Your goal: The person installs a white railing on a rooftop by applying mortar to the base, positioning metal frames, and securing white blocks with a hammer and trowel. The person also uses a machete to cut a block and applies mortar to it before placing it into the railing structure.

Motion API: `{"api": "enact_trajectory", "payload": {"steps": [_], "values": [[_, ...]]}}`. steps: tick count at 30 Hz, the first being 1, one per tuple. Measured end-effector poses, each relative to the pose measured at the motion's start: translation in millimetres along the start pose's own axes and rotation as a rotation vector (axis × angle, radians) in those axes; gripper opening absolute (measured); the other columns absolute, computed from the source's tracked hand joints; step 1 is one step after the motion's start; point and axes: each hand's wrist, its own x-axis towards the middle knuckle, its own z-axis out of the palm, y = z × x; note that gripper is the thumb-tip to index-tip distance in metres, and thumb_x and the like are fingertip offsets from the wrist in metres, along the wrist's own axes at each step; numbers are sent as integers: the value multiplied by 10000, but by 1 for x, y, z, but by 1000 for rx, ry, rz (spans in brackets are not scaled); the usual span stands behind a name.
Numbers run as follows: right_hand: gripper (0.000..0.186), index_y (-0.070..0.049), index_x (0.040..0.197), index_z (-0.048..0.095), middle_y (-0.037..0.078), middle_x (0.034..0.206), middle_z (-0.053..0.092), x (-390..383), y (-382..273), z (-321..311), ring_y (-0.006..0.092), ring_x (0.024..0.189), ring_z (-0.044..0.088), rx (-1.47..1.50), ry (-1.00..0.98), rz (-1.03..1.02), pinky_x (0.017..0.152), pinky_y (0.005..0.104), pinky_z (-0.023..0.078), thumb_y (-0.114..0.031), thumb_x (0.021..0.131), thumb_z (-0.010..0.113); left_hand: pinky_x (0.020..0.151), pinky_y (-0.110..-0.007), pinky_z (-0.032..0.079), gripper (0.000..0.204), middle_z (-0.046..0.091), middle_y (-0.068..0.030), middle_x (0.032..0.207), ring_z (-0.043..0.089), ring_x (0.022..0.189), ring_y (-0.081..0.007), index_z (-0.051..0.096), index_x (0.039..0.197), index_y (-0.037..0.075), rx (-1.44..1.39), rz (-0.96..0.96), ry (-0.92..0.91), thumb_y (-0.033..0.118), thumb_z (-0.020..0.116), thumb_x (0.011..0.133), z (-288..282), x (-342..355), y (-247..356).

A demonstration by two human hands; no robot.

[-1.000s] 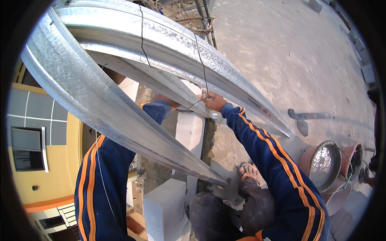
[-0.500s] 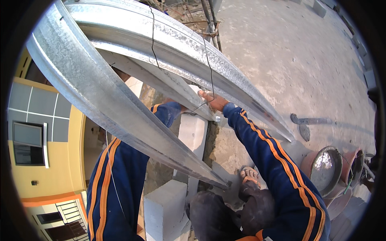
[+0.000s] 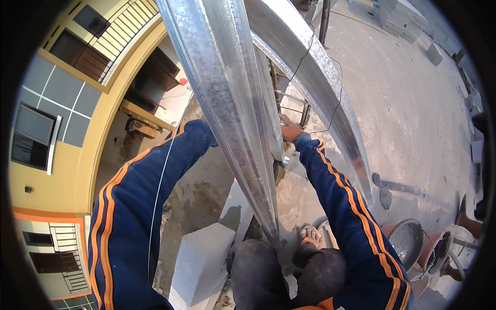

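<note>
Long galvanized metal channels slant down from the top of the view, between my arms, to a point near my knees. My right hand is just right of them, at the edge of a grey strip. Its fingers look bent and partly hidden, and what they hold cannot be made out. My left hand is out of sight behind the metal; only its dark blue sleeve with orange stripes shows. A second curved channel, with black wire around it, arches past my right forearm.
A white block stands near my left knee, with a row of pale blocks behind it. Right of my arm are a hammer-like tool and tubs of grey mix. A yellow building is left; stacked blocks are far right.
The view has turned, and the metal channels now stand steeper and closer together. My left hand has passed fully behind them. The white block seen by my right hand is now hidden.
</note>
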Motion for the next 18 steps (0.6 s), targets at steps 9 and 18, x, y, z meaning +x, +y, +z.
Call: {"api": "enact_trajectory", "payload": {"steps": [9, 18], "values": [[499, -122, 1340, 503, 210, 1226, 589, 40, 75, 7, 381, 997, 646, -471, -138, -516, 854, 423, 545, -119, 859, 636, 804, -286, 557, 377, 639, -79, 1011, 651, 904, -136, 610, 1165, 34, -253, 140, 873, 287, 689, 897, -39, -359, 106], [497, -103, 1340, 533, 197, 1263, 591, 4, 20, -28, 336, 1106, 587, -95, -124, 21, 958, 400, 455, -336, 903, 559, 918, -379, 535, 237, 697, -11, 1142, 677, 987, -148, 699, 1106, 124, -220, 234, 766, 159, 667, 874, 107, -327, 171]]}}
